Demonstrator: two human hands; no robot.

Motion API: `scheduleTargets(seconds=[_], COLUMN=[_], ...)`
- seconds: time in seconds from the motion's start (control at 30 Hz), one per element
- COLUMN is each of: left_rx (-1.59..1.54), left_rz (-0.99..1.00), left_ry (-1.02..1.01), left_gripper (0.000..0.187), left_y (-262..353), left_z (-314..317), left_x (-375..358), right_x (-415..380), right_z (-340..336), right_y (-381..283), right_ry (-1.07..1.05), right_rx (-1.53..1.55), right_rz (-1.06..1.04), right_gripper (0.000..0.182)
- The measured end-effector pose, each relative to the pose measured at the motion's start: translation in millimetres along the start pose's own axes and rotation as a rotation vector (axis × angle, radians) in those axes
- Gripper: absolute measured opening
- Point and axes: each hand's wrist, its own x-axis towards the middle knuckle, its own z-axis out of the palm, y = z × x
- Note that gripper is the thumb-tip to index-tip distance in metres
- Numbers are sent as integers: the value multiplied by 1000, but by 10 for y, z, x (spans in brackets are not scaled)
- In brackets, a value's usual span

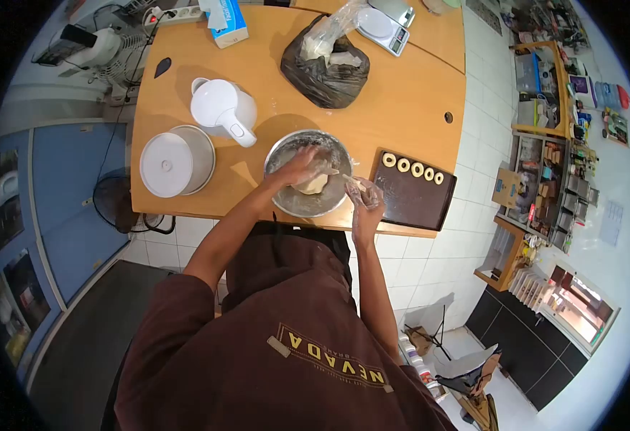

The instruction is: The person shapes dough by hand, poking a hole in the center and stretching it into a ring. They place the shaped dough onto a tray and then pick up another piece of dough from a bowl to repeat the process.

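A metal mixing bowl [280, 202], dusted with flour inside, stands near the table's front edge. A pale lump of dough [313, 184] lies in it. My left hand [305, 167] is over the bowl above the dough, its floury fingers stretched out and apart toward the right. At the bowl's right rim, my right hand [367, 199], also floury, has its fingers closed on a small piece of dough [358, 184]. The fingertips of both hands are close together; fine contact between them is too small to make out.
Right of the bowl, a dark baking tray [410, 203] bears several dough rings [417, 169] along its far side. On the left stand a white pitcher [218, 104] and a lidded white container [175, 164]. Farther back are a black plastic bag [329, 85], a kitchen scale [387, 27] and a tissue box [227, 29].
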Motion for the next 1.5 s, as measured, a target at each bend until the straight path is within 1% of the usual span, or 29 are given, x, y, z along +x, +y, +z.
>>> scheduleTargets(seconds=[0.07,0.1,0.13,0.17,0.2,0.23,0.27,0.33,0.37,0.4,0.47,0.5,0.53,0.57,0.67,0.73,0.83,0.87,0.97,1.0,1.1,1.13,1.23,1.27,1.4,1.47,1.5], left_rx=[-357,-558,-759,-963,-1071,-1181,-1292,-1489,-1552,-1616,-1765,-1765,-1762,-1757,-1563,-1562,-1539,-1524,-1497,-1466,-1621,-1607,-1649,-1646,-1625,-1516,-1438], left_rz=[-54,-105,-153,-196,-176,-170,-162,-109,-79,-50,20,25,29,35,97,93,108,115,155,40,157,61,230,250,354,383,387], left_ry=[6,-6,-15,-23,11,-4,-22,-55,-21,8,41,95,148,199,233,196,195,199,164,190,84,120,124,135,318,407,447], left_gripper=[63,68,73,78,88,88,88,90,91,91,91,87,84,80,69,65,65,65,63,70,79,93,100,100,100,102,103], left_y=[392,540,674,817,952,1114,1273,1537,1649,1776,1985,2059,2131,2198,2304,2356,2525,2598,2883,2998,3263,3312,3529,3575,3760,3776,3773], left_z=[-268,-333,-363,-370,-338,-336,-334,-336,-327,-311,-302,-280,-259,-237,-133,-130,15,85,344,427,696,682,580,579,696,760,815], left_x=[-36,-75,-128,-181,-218,-264,-309,-376,-373,-359,-380,-384,-382,-375,-366,-402,-476,-506,-601,-636,-717,-773,-933,-960,-953,-983,-1007], right_x=[11,19,25,35,48,59,62,46,44,45,41,28,10,-7,-71,-107,-64,-49,-72,-30,-34,-21,-41,-93,-403,-517,-539], right_z=[58,99,126,178,215,267,309,388,407,437,339,279,190,111,-116,-308,-490,-538,-543,-544,-510,-534,-625,-653,-682,-671,-637], right_y=[-94,-173,-247,-296,-331,-412,-492,-633,-677,-769,-1007,-1133,-1170,-1210,-1354,-1460,-1507,-1487,-1623,-1566,-1560,-1574,-1565,-1570,-1593,-1604,-1554], right_ry=[-34,-55,-106,-141,-177,-213,-269,-381,-432,-444,-489,-500,-570,-553,-484,-432,-293,-299,-290,-346,-360,-399,-411,-440,-537,-549,-521], right_rx=[-4,-3,-68,-96,-125,-155,-198,-244,-268,-407,-714,-870,-820,-828,-803,-732,-640,-599,-643,-671,-703,-692,-599,-558,-362,-249,-256], right_rz=[26,36,28,-18,-65,-113,-117,-145,-160,-347,-585,-702,-519,-581,-745,-813,-877,-815,-831,-806,-806,-754,-750,-748,-768,-818,-789], right_gripper=[27,26,31,33,35,37,41,42,42,45,50,52,57,56,53,49,52,51,55,62,68,71,74,76,83,88,89])
